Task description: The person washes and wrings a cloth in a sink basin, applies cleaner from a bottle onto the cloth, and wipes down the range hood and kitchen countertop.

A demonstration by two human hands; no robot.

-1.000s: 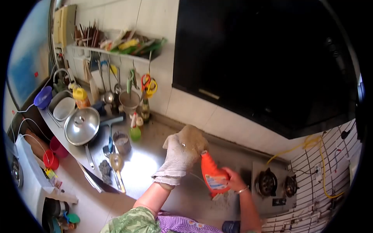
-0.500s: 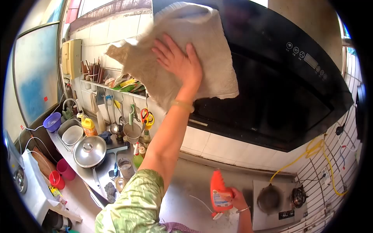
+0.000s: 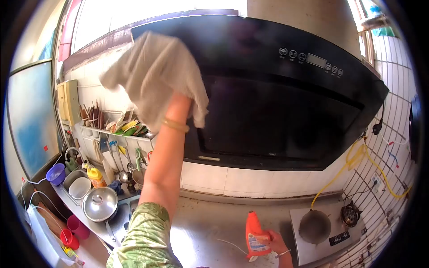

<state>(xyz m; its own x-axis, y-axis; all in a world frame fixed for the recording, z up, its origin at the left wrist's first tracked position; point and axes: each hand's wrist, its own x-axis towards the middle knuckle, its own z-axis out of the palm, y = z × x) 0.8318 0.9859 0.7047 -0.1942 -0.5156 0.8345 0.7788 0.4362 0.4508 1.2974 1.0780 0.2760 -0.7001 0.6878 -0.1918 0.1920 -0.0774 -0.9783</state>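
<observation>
A grey-beige cloth (image 3: 154, 67) hangs in folds over my left hand, against the upper left part of the black range hood (image 3: 268, 116). The cloth hides the hand and its fingers; only the wrist, with a pale bangle (image 3: 175, 125), shows below. Low over the steel counter (image 3: 201, 232), my right hand (image 3: 276, 243) is closed around an orange-red spray bottle (image 3: 255, 232). The bottle's white-and-orange spray head points toward the bottom of the view. Whether the bottle rests on the counter I cannot tell.
A gas stove (image 3: 308, 259) with a dark pan (image 3: 314, 226) stands to the right. Leftward are a lidded pan (image 3: 100, 203), a yellow bottle (image 3: 95, 176) and a sink with a white basin (image 3: 80, 187). Utensils hang under a shelf (image 3: 111, 132). A yellow hose (image 3: 333, 181) runs to the stove.
My left hand has moved left along the hood with the cloth, which now folds over it instead of lying spread beneath the flat palm. The view has shifted; my right hand still holds the bottle.
</observation>
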